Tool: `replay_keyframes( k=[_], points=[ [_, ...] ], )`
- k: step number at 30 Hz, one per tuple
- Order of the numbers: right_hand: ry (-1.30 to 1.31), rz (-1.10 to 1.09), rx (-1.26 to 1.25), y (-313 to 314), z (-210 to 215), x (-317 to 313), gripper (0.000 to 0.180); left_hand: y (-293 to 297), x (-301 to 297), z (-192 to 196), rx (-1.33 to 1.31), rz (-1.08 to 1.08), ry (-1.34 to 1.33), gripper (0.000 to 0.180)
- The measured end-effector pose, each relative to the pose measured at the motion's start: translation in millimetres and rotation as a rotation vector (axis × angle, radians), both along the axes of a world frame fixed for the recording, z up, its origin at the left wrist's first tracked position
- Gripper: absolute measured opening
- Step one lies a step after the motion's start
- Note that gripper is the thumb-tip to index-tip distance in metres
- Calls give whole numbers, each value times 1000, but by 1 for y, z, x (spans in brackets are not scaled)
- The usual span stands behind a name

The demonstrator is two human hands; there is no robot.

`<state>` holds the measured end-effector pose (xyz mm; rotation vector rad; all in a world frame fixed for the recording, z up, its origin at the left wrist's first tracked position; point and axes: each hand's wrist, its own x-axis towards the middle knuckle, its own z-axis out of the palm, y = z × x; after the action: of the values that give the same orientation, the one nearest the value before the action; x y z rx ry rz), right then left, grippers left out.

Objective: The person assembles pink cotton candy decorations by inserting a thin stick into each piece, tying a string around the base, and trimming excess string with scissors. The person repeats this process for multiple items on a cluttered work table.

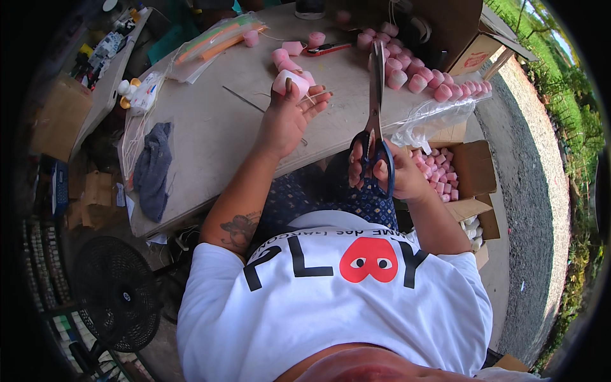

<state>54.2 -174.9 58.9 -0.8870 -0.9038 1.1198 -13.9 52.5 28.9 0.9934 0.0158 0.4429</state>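
My left hand (pixel 287 118) is raised over the table, its fingers curled around a pink cylindrical piece (pixel 291 83) that looks like a small candle. Thin pale strands (pixel 313 97) stick out past its fingertips. On the right, my right hand (pixel 388 169) grips a pair of scissors (pixel 375 95) by their dark blue handles. The blades point away from me and look closed or nearly so. Just beyond my left hand lie several more pink pieces (pixel 293 48) and a red utility knife (pixel 328 49). A thin metal rod (pixel 242 99) rests on the table, partly hidden by my left wrist.
Rows of pink pieces (pixel 417 83) line the table's (pixel 210 137) far right, beside a cardboard box (pixel 468 57) and clear plastic (pixel 420 124). An open carton (pixel 477 169) of pink pieces stands below. Left are a grey cloth (pixel 153 172), bagged coloured sticks (pixel 213 43) and a black fan (pixel 118 294).
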Motion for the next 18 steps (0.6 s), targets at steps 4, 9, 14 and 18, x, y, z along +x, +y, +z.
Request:
replay_keyframes(
  k=[4,9,14,18],
  points=[
    [172,181,-155,-2,-56,-32,77,-1,4,0,-157,-56,-40,52],
    [324,194,-187,25,-66,-31,73,-5,1,-2,-194,-45,-63,57],
    [161,-100,-356,40,-39,-34,51,-10,1,6,-216,-29,-83,66],
    [-56,-158,-206,13,-27,-28,43,-2,3,-5,111,211,-16,58]
  ],
)
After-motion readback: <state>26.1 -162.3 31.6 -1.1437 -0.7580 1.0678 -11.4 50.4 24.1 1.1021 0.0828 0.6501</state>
